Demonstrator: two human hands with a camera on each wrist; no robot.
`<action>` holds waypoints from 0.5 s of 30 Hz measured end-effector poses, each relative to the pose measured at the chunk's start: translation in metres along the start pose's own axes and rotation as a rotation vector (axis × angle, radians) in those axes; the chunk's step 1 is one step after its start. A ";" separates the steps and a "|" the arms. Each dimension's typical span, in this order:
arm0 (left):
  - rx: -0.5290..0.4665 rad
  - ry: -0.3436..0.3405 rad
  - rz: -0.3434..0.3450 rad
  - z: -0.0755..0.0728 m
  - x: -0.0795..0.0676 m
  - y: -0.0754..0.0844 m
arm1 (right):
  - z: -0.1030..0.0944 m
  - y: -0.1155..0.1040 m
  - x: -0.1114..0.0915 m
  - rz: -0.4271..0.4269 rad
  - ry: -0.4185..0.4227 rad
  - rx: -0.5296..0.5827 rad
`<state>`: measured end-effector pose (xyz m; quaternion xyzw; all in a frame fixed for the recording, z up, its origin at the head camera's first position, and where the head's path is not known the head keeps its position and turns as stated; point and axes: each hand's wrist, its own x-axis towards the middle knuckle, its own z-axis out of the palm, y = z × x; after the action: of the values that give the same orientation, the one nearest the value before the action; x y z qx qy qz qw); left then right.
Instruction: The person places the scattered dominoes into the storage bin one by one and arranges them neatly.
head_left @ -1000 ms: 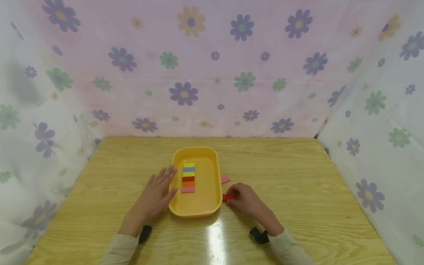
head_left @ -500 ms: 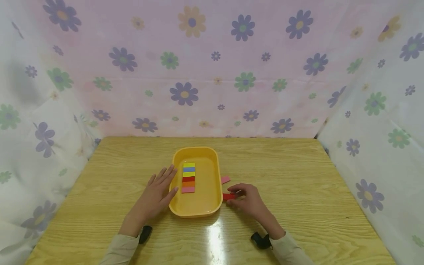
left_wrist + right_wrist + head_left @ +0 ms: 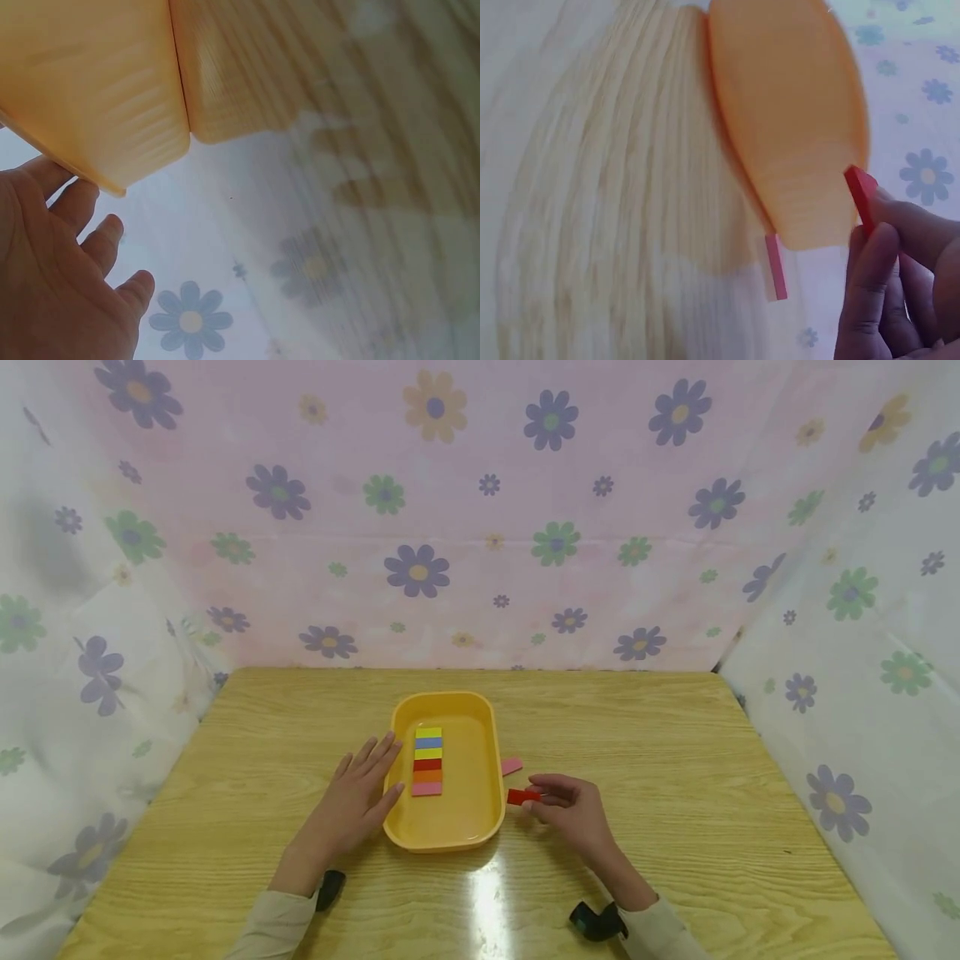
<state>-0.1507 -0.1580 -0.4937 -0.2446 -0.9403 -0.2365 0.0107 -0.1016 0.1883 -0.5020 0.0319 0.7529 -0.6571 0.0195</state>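
Observation:
Between thumb and fingers, my right hand [image 3: 572, 810] pinches a small red block [image 3: 523, 797], just right of the yellow tray [image 3: 498, 752]. In the right wrist view, the red block [image 3: 860, 196] is held up off the table. My left hand [image 3: 347, 800] lies along the tray's left side with fingers spread, fingertips at the rim [image 3: 90, 176] in the left wrist view. Inside the tray, flat blocks form a column: yellow, blue, yellow, red [image 3: 427, 765], orange and pink [image 3: 427, 789]. On the table beside the tray's right wall lies another pink block [image 3: 512, 766].
The wooden table [image 3: 675, 760] is enclosed by flowered cloth [image 3: 480, 527] at the back and both sides. Dark wrist-worn devices sit by both cuffs, one below the right wrist [image 3: 597, 922]. Light reflects off the table in front of the tray.
My right hand has picked the red block up from beside the tray and drawn it slightly to the right. The left hand, tray and blocks in it stay put.

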 end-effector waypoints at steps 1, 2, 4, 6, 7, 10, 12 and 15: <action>0.005 0.000 0.000 0.000 0.000 0.000 | 0.000 -0.002 -0.002 0.015 0.006 0.040; 0.009 0.001 0.002 0.000 0.000 0.000 | 0.000 -0.003 -0.003 0.030 0.010 0.075; 0.016 0.005 0.005 0.000 0.000 0.001 | 0.000 -0.007 -0.005 0.048 0.014 0.138; 0.021 0.011 0.010 0.000 0.000 0.001 | 0.001 -0.012 -0.007 0.047 0.012 0.173; 0.023 0.015 0.012 0.000 0.000 0.001 | 0.003 -0.014 -0.008 0.042 0.009 0.183; 0.027 0.021 0.014 0.000 0.000 0.001 | 0.009 -0.020 -0.009 0.015 -0.014 0.200; 0.027 0.021 0.012 0.001 0.000 0.001 | 0.014 -0.023 -0.009 -0.006 -0.039 0.213; 0.023 0.012 0.007 0.001 0.001 0.001 | 0.024 -0.027 -0.008 -0.023 -0.071 0.238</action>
<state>-0.1507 -0.1564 -0.4944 -0.2463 -0.9420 -0.2269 0.0201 -0.0964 0.1605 -0.4779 0.0019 0.6685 -0.7429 0.0349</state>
